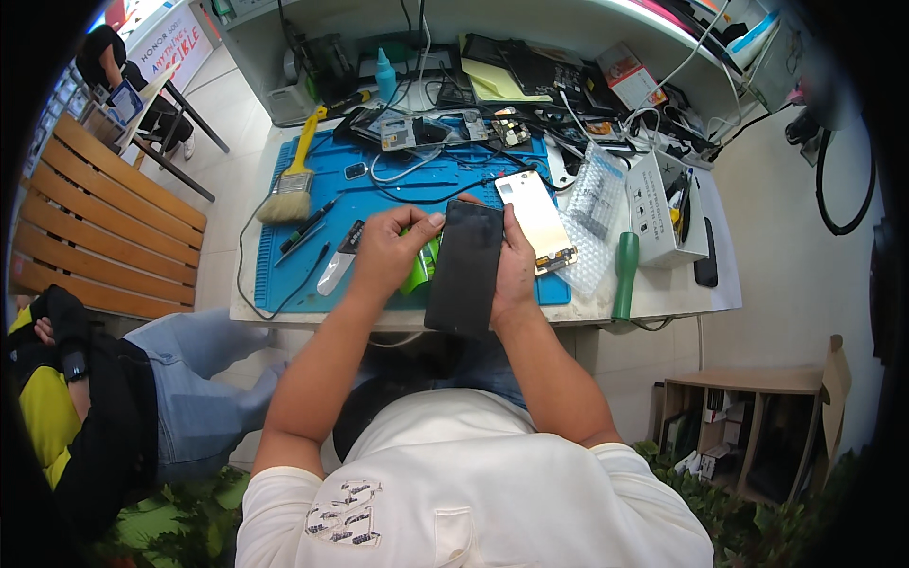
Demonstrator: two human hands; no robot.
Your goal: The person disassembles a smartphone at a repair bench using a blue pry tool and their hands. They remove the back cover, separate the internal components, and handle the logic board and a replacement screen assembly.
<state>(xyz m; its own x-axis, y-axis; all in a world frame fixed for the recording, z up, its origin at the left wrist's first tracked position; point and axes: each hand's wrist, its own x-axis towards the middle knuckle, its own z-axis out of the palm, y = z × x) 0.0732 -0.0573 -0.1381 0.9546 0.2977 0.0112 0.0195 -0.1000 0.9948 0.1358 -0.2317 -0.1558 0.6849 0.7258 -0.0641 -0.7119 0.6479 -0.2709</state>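
Note:
My right hand point(511, 256) grips a black phone point(461, 265) along its right side, screen up. My left hand point(393, 246) is closed at the phone's upper left corner, thumb and forefinger together; what they pinch is too small to tell. A bright green object point(419, 270) lies partly hidden beneath it, on the blue mat point(303, 289). A pale phone panel point(525, 213) lies right of the phone, a black-and-white packet point(336, 260) to the left, near two pen-like tools point(308, 224).
A yellow-handled brush point(289, 197), phone parts point(417, 133), cables, bubble wrap point(592, 213), a green cylinder point(625, 275) and a white box point(649, 204) crowd the bench. A seated person point(189, 388) is at the left by a slatted chair point(118, 218); another person point(99, 62) is beyond.

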